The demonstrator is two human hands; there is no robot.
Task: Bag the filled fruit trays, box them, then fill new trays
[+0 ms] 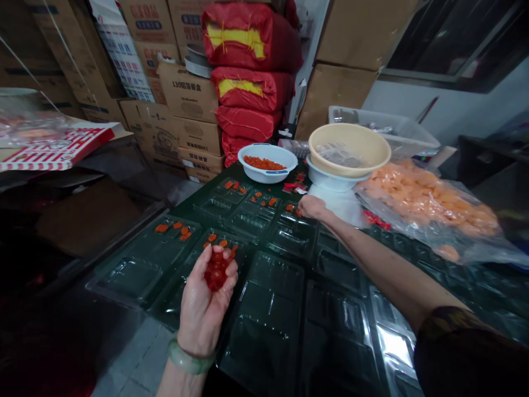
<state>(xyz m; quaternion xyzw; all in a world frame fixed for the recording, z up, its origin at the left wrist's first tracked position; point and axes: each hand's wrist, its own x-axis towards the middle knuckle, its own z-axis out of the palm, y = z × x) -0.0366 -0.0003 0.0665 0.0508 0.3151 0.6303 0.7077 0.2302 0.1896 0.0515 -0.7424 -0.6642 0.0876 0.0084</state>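
Observation:
My left hand [205,300] is palm up over the near trays, its fingers curled round a small heap of red candied cherries [216,270]. My right hand [313,208] reaches far across the table, its fingers closed in a pinch over a tray compartment beside a few orange-red pieces [290,208]; what it pinches is hidden. Dark clear plastic compartment trays [273,298] cover the table. Several far trays hold small orange-red pieces [173,229]. A white bowl [268,163] of orange-red pieces stands behind them.
A beige basin [349,148] rests in a white bowl at the back. A clear bag of orange slices [430,204] lies at right. A white crate [384,129], red sacks [250,82] and cardboard boxes [188,94] stand behind. A dark shelf sits at left.

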